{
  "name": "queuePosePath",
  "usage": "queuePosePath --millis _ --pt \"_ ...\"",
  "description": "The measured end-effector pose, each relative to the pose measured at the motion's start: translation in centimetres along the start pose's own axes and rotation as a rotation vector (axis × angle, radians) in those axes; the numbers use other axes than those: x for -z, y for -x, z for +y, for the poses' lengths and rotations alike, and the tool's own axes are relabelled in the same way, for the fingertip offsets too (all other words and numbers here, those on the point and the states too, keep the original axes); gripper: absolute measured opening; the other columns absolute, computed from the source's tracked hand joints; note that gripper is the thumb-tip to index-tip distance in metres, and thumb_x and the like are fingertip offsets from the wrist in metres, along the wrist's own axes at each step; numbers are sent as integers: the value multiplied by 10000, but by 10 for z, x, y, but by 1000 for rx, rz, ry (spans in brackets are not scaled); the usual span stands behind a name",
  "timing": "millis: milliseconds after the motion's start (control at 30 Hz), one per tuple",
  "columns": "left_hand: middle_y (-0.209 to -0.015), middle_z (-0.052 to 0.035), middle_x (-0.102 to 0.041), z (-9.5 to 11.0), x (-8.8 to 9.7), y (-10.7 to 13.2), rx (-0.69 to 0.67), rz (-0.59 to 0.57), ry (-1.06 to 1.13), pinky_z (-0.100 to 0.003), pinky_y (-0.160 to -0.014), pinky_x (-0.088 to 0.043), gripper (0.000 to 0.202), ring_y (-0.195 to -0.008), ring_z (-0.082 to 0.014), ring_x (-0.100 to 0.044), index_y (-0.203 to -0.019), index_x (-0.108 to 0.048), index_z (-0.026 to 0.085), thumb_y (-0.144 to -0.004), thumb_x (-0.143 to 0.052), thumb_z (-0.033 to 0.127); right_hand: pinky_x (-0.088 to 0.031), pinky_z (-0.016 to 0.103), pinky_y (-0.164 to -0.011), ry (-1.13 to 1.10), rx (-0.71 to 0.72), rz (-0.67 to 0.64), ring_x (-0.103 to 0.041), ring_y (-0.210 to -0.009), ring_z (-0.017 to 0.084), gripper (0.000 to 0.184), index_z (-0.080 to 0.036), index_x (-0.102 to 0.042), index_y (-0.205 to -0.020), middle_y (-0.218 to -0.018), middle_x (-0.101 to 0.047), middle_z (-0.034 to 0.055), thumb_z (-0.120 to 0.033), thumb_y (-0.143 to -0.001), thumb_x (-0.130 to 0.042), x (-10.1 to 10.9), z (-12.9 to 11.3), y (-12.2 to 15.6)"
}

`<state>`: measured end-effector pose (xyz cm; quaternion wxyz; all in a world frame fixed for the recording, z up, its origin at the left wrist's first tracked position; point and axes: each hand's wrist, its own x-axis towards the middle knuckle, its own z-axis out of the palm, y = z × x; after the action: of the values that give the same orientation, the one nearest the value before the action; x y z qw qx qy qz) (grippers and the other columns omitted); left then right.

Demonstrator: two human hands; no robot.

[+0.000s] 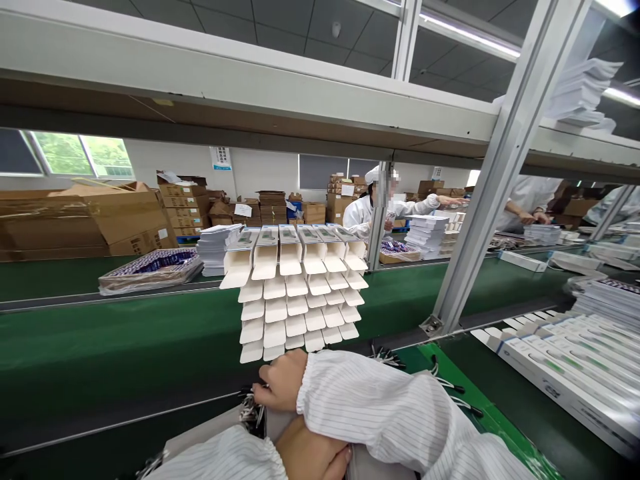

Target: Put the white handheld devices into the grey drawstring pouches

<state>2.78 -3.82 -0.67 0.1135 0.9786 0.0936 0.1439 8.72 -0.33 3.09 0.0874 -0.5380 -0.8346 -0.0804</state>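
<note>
My right hand [283, 381] reaches leftward across my left wrist, its fingers curled beside a bunch of black-tipped cords [253, 412]. What those fingers hold, if anything, is hidden. Beneath that forearm my left hand [315, 453] points right, with bent fingers partly cut off by the lower edge; its grip cannot be made out. Under both hands lie pale grey surfaces [200, 430]. Just beyond them stands a stack of white cartons [300, 293], their open ends and flaps facing me. More black-tipped cords [387, 357] lie at the right on a green sheet [500, 427].
Printed white boxes [560, 367] lie in a row at right. A metal post [500, 180] and overhead shelf [250, 80] frame the bench. Beyond the green belt [125, 340] are a wrapped tray [150, 270] and paper stacks [217, 250]. A co-worker [360, 210] reaches sideways.
</note>
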Motion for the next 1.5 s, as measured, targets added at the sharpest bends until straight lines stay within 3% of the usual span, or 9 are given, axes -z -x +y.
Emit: queuePosePath --millis 267,400,600,767,833,933,1067,1167,1500 --pt "-1178 81 -418 9 10 -2 12 -31 39 -254 -761 -420 501 -1017 -211 -429 -1194 -285 373 -724 -424 270 -371 266 -461 25 13 44 -542 -556 198 346 -176 -545 -670 -593 -568 38 -427 -751 -321 -6 0 -1" --pt "-1163 86 -433 20 18 0 92 15 82 -254 -846 -369 398 -1042 -179 -408 -1144 -362 364 -758 -404 272 -363 266 -472 28 21 53 -544 -568 198 331 -174 -535 -690 -609 -568 37 -408 -770 -315 -5 0 0" --pt "-1185 46 -414 24 29 3 72 -8 85 -239 -902 -309 301 -1086 -159 -358 -1081 -437 280 -784 -389 286 -317 255 -477 23 65 53 -520 -564 174 292 -170 -507 -699 -620 -545 29 -366 -797 -314 -10 0 0" --pt "-1166 35 -430 20 19 3 65 4 44 -228 -889 -321 297 -1067 -142 -377 -1071 -438 253 -781 -375 274 -279 285 -539 59 213 354 -440 -614 156 152 -166 -463 -655 -621 -447 28 -222 -749 -357 -10 1 1" --pt "-1191 27 -405 19 16 3 58 3 31 -245 -899 -314 314 -1063 -152 -380 -1087 -420 249 -777 -375 276 -249 293 -531 71 299 489 -394 -591 151 182 -167 -426 -583 -582 -392 24 -167 -745 -344 -10 2 2" --pt "-1166 8 -431 18 16 2 66 -19 0 -267 -886 -326 304 -1065 -175 -378 -1068 -437 231 -778 -368 286 -201 293 -491 66 337 568 -327 -516 137 280 -164 -361 -498 -508 -316 15 -112 -766 -297 -11 2 6" --pt "-1164 46 -431 20 19 2 68 -21 44 -217 -846 -349 319 -1030 -147 -411 -1095 -412 271 -780 -360 274 -170 277 -457 48 444 508 -287 -454 122 325 -161 -333 -470 -459 -262 4 -107 -783 -265 -15 3 10" --pt "-1123 59 -466 21 20 3 117 -11 59 -225 -800 -380 306 -962 -159 -465 -1076 -430 303 -774 -379 305 -177 258 -449 56 512 445 -316 -453 114 314 -158 -364 -497 -468 -313 5 -108 -793 -272 -16 3 9" --pt "-1132 38 -455 20 21 2 69 10 59 -220 -867 -335 314 -1033 -147 -407 -1081 -423 261 -775 -353 279 -171 249 -436 118 392 282 -400 -512 130 205 -161 -445 -611 -560 -430 23 -116 -774 -329 -19 0 3"
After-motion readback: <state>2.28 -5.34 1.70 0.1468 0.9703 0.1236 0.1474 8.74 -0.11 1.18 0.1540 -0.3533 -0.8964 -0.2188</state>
